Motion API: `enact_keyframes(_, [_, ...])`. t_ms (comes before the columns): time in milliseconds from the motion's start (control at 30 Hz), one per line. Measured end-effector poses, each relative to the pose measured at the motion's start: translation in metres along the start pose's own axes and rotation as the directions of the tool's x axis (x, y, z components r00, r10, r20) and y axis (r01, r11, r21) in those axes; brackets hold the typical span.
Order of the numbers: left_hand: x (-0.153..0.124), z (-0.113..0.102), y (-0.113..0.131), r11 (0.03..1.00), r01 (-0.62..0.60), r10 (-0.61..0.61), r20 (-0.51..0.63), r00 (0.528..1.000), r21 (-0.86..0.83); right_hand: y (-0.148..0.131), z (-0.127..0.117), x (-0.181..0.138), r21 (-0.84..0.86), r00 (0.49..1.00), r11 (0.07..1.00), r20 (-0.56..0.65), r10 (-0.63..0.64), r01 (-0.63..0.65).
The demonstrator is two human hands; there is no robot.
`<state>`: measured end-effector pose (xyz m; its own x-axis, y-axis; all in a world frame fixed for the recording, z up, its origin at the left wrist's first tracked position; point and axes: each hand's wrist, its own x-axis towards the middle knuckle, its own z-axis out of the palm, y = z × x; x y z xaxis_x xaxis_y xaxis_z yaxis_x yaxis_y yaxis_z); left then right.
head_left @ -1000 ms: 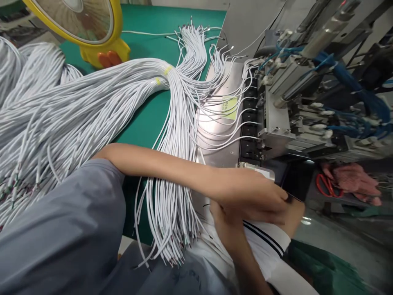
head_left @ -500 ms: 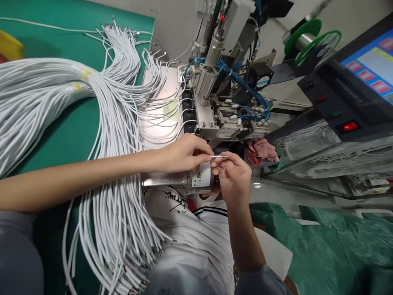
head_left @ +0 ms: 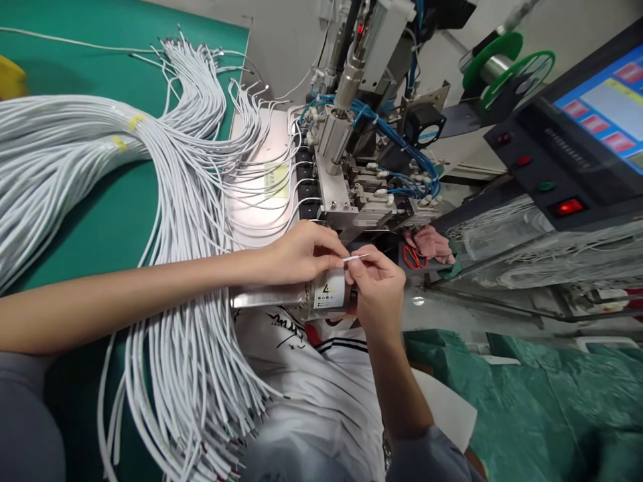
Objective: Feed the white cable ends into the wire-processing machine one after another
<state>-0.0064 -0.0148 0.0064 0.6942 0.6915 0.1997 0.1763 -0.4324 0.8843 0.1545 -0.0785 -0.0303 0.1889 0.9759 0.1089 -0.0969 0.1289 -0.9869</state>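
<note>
A white cable [head_left: 353,258] with a thin grey tip was held up between two hands, near a machine [head_left: 334,191]. The left hand [head_left: 306,254] pinched it between thumb and forefinger. The fingers of the right hand [head_left: 379,288] curled at the tip; whether they gripped it could not be told. A white label [head_left: 329,292] showed just beneath. The left forearm crossed a bundle [head_left: 173,167] of white cables on a green table [head_left: 113,207]. Farther right was a lit screen [head_left: 607,100].
</note>
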Motion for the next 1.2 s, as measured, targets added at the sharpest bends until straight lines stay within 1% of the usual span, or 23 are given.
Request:
enact_keyframes(100, [-0.001,0.000,0.000,1.000,-0.011,0.011,0.016,1.000,0.004,-0.005,-0.003,0.001,-0.084,0.999,0.995,-0.002,-0.046,0.045])
enact_keyframes(167, [-0.002,-0.001,-0.001,0.996,-0.068,0.066,0.032,0.997,0.061,-0.011,-0.008,0.004,-0.149,0.997,0.986,0.020,-0.068,0.070])
enact_keyframes(233, [-0.003,0.000,-0.002,0.978,-0.147,0.142,0.043,0.989,0.149,-0.017,-0.013,0.007,-0.211,0.994,0.973,0.074,-0.082,0.095])
enact_keyframes(300, [-0.005,0.002,-0.003,0.956,-0.200,0.196,0.042,0.980,0.216,-0.020,-0.016,0.010,-0.242,0.991,0.967,0.122,-0.057,0.085])
enact_keyframes(333, [-0.005,0.004,-0.003,0.951,-0.208,0.208,0.027,0.978,0.227,-0.020,-0.016,0.011,-0.243,0.991,0.967,0.126,-0.046,0.076])
enact_keyframes(400, [-0.006,0.007,-0.004,0.958,-0.202,0.211,-0.026,0.977,0.205,-0.017,-0.012,0.010,-0.220,0.994,0.972,0.087,-0.068,0.086])
enact_keyframes(467, [-0.006,0.009,-0.004,0.969,-0.200,0.212,-0.076,0.974,0.145,-0.012,-0.005,0.008,-0.196,0.992,0.973,0.035,-0.122,0.126])
enact_keyframes(533, [-0.006,0.010,-0.005,0.971,-0.219,0.228,-0.095,0.969,0.096,-0.009,0.000,0.003,-0.209,0.982,0.960,0.005,-0.190,0.187])
enact_keyframes(567, [-0.007,0.009,-0.005,0.967,-0.236,0.245,-0.096,0.965,0.093,-0.009,0.002,0.001,-0.244,0.972,0.943,-0.005,-0.235,0.227])
enact_keyframes(633, [-0.007,0.008,-0.005,0.947,-0.283,0.298,-0.086,0.951,0.149,-0.014,0.001,-0.002,-0.369,0.938,0.873,-0.008,-0.348,0.321])
enact_keyframes(700, [-0.008,0.005,-0.003,0.905,-0.339,0.363,-0.055,0.930,0.256,-0.022,-0.002,-0.004,-0.495,0.904,0.778,0.040,-0.425,0.387])
enact_keyframes(733, [-0.009,0.005,-0.002,0.883,-0.360,0.388,-0.037,0.921,0.302,-0.026,-0.004,-0.005,-0.523,0.900,0.751,0.072,-0.431,0.402])
enact_keyframes(767, [-0.009,0.004,-0.001,0.867,-0.375,0.405,-0.026,0.914,0.328,-0.028,-0.005,-0.005,-0.519,0.900,0.750,0.097,-0.424,0.409])
enact_keyframes(833, [-0.008,0.004,0.003,0.873,-0.373,0.404,-0.037,0.914,0.315,-0.027,-0.004,-0.004,-0.439,0.904,0.796,0.101,-0.416,0.416])
enact_keyframes(933, [-0.007,0.008,0.006,0.935,-0.299,0.322,-0.105,0.941,0.190,-0.014,0.004,-0.003,-0.320,0.883,0.836,0.004,-0.469,0.446])
enact_keyframes(1000, [-0.007,0.010,0.006,0.963,-0.246,0.260,-0.129,0.957,0.112,-0.005,0.009,-0.004,-0.297,0.867,0.837,-0.054,-0.496,0.460])
enact_keyframes(1033, [-0.006,0.009,0.006,0.967,-0.236,0.248,-0.129,0.960,0.098,-0.002,0.011,-0.004,-0.294,0.859,0.833,-0.067,-0.507,0.469])
enact_keyframes(1067, [-0.006,0.008,0.006,0.964,-0.241,0.254,-0.121,0.960,0.114,-0.002,0.011,-0.004,-0.306,0.850,0.822,-0.068,-0.522,0.480])
enact_keyframes(1100, [-0.006,0.007,0.005,0.952,-0.257,0.276,-0.101,0.956,0.169,-0.004,0.010,-0.004,-0.338,0.841,0.802,-0.054,-0.539,0.493])
enact_keyframes(1133, [-0.006,0.004,0.005,0.923,-0.281,0.308,-0.065,0.949,0.263,-0.007,0.008,-0.003,-0.392,0.835,0.773,-0.021,-0.550,0.499])
enact_keyframes(1167, [-0.005,0.001,0.004,0.871,-0.311,0.343,-0.017,0.939,0.380,-0.012,0.005,-0.003,-0.460,0.836,0.735,0.029,-0.548,0.498])
enact_keyframes(1200, [-0.005,-0.002,0.004,0.798,-0.340,0.372,0.038,0.928,0.498,-0.017,0.002,-0.001,-0.531,0.844,0.692,0.090,-0.528,0.489])
